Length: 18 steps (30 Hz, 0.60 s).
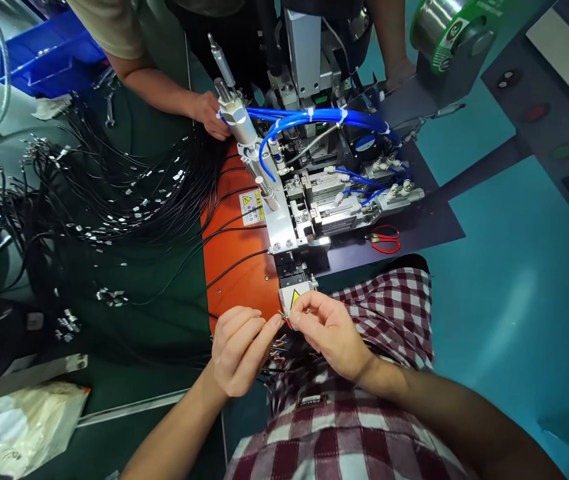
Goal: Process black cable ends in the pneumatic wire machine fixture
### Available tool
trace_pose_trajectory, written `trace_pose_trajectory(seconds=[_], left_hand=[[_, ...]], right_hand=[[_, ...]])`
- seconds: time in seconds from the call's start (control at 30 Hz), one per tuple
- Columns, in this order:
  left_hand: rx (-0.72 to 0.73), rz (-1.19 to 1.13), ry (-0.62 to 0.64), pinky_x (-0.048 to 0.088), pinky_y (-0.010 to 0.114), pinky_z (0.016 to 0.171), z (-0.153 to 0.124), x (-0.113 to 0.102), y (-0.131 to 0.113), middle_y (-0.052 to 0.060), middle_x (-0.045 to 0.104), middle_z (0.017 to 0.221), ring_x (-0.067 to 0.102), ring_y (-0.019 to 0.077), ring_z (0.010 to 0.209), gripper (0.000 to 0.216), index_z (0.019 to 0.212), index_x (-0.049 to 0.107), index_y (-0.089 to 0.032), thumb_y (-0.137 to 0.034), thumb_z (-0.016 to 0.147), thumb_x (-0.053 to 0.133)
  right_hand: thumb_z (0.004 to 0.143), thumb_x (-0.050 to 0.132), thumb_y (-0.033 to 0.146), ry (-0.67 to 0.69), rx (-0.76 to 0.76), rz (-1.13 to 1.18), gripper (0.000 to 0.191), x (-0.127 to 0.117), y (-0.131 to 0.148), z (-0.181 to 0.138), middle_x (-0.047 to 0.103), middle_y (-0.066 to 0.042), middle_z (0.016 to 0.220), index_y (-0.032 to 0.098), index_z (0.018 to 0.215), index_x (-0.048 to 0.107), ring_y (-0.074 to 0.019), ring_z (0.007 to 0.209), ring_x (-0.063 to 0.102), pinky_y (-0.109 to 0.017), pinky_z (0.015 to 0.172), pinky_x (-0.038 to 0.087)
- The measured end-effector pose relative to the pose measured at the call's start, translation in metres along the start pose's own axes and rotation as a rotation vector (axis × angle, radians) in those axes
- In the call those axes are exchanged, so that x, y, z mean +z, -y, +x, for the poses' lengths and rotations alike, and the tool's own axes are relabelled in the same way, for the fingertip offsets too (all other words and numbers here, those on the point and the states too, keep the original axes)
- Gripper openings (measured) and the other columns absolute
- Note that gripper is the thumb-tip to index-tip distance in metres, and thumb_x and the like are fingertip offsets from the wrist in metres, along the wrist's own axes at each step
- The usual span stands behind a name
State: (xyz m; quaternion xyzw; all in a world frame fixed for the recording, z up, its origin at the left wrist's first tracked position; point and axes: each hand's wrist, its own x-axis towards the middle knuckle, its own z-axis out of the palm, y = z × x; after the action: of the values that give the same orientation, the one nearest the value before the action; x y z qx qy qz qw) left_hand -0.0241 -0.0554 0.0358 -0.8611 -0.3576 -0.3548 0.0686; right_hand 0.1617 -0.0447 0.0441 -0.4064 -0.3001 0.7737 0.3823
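My left hand (237, 350) and my right hand (331, 330) meet just in front of a small machine block with a yellow warning label (294, 297). Both pinch the thin coloured wires (280, 319) at the end of a black cable; more coloured wire ends (278, 347) fan out below my fingers. The block is the front tip of a metal machine (309, 193) with blue air hoses (314, 120), standing on an orange plate (234, 267).
A big heap of black cables with metal plugs (89, 200) covers the green table at the left. Another person's hand (211, 113) rests by the machine's far side. Red scissors (384, 240) lie to the right. A solder spool (439, 27), a blue bin (49, 53) and a plastic bag (19, 427) sit around.
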Motion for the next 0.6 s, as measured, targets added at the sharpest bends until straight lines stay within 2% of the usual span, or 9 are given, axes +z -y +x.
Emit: trace_pose_trajectory(seconds=[0.2,0.3,0.5,0.6], left_hand=[[0.120,0.085,0.006,0.055,0.035,0.079,0.001,-0.004,0.004,0.008,0.063,0.088,0.063,0.0198,0.086,0.028,0.103,0.067,-0.011,-0.004,0.075,0.069],[0.216,0.170,0.012,0.054,0.033,0.077,0.007,-0.005,0.006,0.005,0.063,0.085,0.062,0.0171,0.081,0.023,0.095,0.070,-0.015,-0.006,0.075,0.071],[0.380,0.271,0.050,0.052,0.029,0.070,0.017,-0.009,0.023,0.000,0.065,0.076,0.060,0.0130,0.069,0.027,0.090,0.071,-0.024,-0.005,0.072,0.074],[0.364,0.154,0.065,0.049,0.027,0.069,0.018,-0.007,0.030,-0.001,0.064,0.075,0.060,0.0122,0.069,0.030,0.095,0.071,-0.026,-0.007,0.072,0.074]], right_hand=[[0.077,0.064,0.029,0.008,0.088,0.078,0.017,0.001,0.004,0.002,0.037,0.009,0.052,0.018,0.071,0.052,-0.0046,0.040,0.027,-0.023,0.040,0.016],[0.076,0.065,0.028,0.013,0.139,0.139,0.017,0.000,0.002,0.005,0.038,0.008,0.053,0.017,0.069,0.054,-0.0040,0.041,0.026,-0.022,0.039,0.014],[0.073,0.068,0.023,0.044,0.274,0.328,0.021,-0.002,0.002,0.008,0.042,0.004,0.064,0.013,0.061,0.052,-0.0027,0.048,0.025,-0.021,0.041,0.013],[0.074,0.067,0.024,0.086,0.397,0.406,0.022,-0.003,0.001,0.009,0.042,0.005,0.067,0.013,0.063,0.051,-0.0012,0.046,0.020,-0.020,0.041,0.012]])
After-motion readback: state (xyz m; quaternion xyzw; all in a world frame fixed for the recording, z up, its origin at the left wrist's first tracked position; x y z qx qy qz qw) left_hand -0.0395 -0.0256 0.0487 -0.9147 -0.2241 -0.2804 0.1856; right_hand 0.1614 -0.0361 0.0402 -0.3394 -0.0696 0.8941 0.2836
